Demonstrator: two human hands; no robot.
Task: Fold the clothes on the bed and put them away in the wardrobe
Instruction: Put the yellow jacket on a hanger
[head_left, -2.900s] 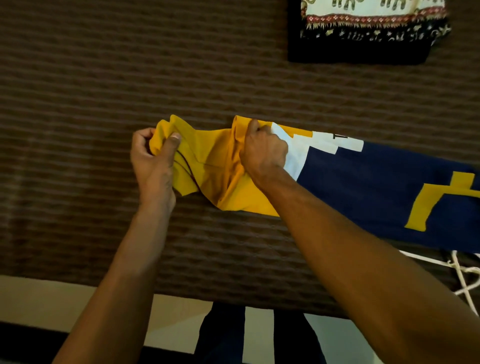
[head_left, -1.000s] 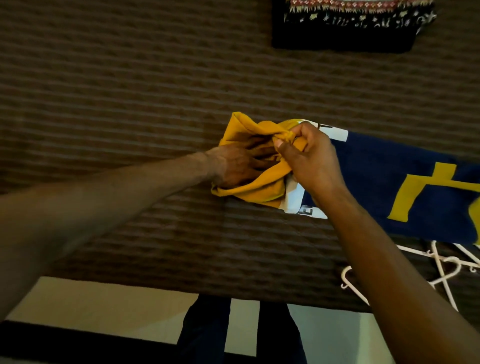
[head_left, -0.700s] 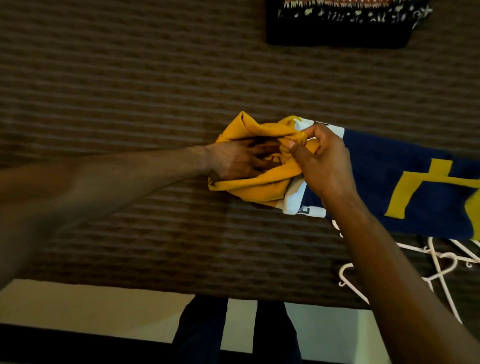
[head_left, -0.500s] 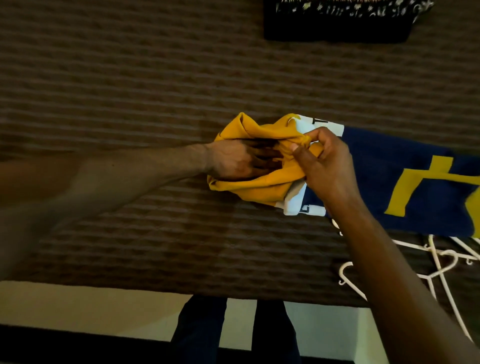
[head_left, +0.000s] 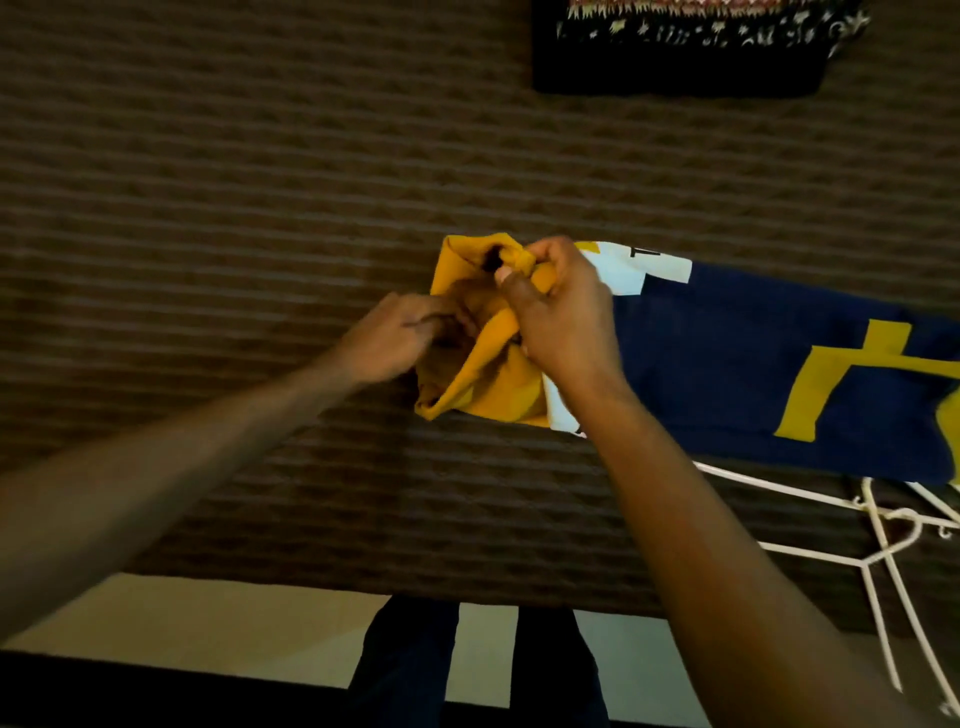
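A long garment (head_left: 727, 364) in navy, white and yellow lies across the brown striped bed (head_left: 260, 208), its yellow end (head_left: 488, 384) bunched up at the middle. My right hand (head_left: 561, 317) pinches a fold of the yellow cloth and holds it up. My left hand (head_left: 400, 338) is at the opening of the yellow end with its fingers reaching into the cloth; its fingertips are blurred and partly hidden.
A folded black patterned garment (head_left: 685, 47) lies at the far edge of the bed. White plastic hangers (head_left: 883, 540) lie at the near right, partly under the navy cloth. The bed's near edge, the floor and my legs (head_left: 467, 665) show below.
My left hand has drawn back out of the yellow cloth toward the left. My right hand still pinches the yellow fold and has lifted it a little.
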